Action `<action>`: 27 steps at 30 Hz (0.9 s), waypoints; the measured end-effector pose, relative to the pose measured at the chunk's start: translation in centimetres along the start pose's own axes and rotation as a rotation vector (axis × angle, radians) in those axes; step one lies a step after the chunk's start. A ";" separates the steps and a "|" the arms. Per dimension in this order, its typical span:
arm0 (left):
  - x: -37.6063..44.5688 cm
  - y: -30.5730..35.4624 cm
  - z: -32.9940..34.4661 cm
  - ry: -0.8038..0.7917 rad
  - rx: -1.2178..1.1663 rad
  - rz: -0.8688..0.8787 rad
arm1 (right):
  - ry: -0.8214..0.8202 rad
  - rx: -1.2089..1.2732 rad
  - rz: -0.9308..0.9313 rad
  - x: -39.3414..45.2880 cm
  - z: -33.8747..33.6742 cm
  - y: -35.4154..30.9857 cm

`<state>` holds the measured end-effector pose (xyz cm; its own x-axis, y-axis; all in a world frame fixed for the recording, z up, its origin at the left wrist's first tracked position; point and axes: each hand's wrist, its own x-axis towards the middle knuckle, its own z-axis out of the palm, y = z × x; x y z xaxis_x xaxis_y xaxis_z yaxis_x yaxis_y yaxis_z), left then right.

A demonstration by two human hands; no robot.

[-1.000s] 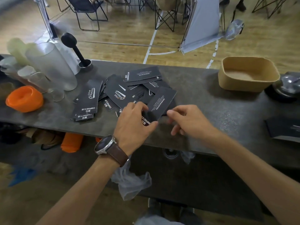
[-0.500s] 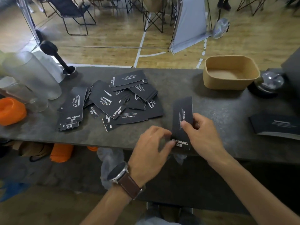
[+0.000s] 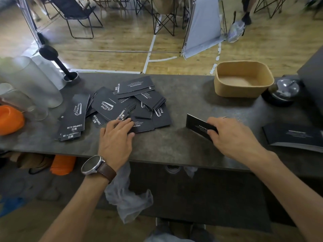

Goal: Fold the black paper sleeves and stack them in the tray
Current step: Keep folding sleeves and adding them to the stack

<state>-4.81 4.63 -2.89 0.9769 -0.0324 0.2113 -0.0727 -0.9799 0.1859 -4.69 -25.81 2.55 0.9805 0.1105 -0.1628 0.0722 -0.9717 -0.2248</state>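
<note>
The right hand [image 3: 232, 137] curls its fingers round one black sleeve [image 3: 197, 125] and holds it just above the counter [image 3: 183, 95], near the pile. The left hand [image 3: 116, 138] lies flat, its straight fingers resting on the edge of the pile [image 3: 122, 105]. The tray [image 3: 243, 93] stands further right and looks empty. It seems the work has hardly begun, since many sleeves are left.

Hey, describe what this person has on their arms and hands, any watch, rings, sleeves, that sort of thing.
Both forearms are bare; no sleeves show. The left hand has a round watch at the wrist, with a silver-coloured case, dark face and brown strap. The right hand appears to carry a thin ring on one finger; it is too small to describe further.
</note>
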 end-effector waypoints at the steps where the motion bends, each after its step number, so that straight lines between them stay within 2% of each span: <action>1: 0.1 -0.1 0.0 0.008 -0.017 -0.002 | 0.005 0.025 -0.001 0.0 0.1 0.1; 7: 1.1 -1.3 -0.4 0.002 -0.019 0.124 | -0.003 0.159 -0.005 -0.3 0.7 0.5; 12: 1.0 -1.7 -0.6 0.110 0.082 0.274 | -0.010 0.183 -0.011 -0.4 1.2 0.7; 20: 1.6 -1.9 -0.8 0.120 0.081 0.343 | 0.000 0.194 -0.015 -0.4 1.5 0.7; 27: 2.0 -1.6 -0.9 0.322 0.072 0.432 | 0.007 0.174 -0.008 -0.5 1.7 0.6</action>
<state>-2.96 6.30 -1.86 0.7494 -0.3847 0.5389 -0.4292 -0.9020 -0.0472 -5.49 -26.13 0.89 0.9813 0.1162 -0.1536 0.0479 -0.9198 -0.3895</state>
